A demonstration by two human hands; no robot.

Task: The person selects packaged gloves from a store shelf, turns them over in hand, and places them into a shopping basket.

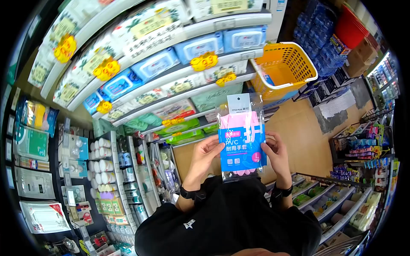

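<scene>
White rolls or tubs, too small to tell which, line a shelf (114,170) at left; the left hand (205,152) pinches one edge of the pink-and-blue glove pack (242,147), held face-up between both hands, before the black shirt (226,213); the right hand (277,154) pinches its opposite edge, with a yellow basket (301,64) beyond

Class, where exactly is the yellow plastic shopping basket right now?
In the head view, the basket is right of upper centre, beside the right-hand end of the white-edged shelving and beyond the clear packet of pink gloves.
</scene>
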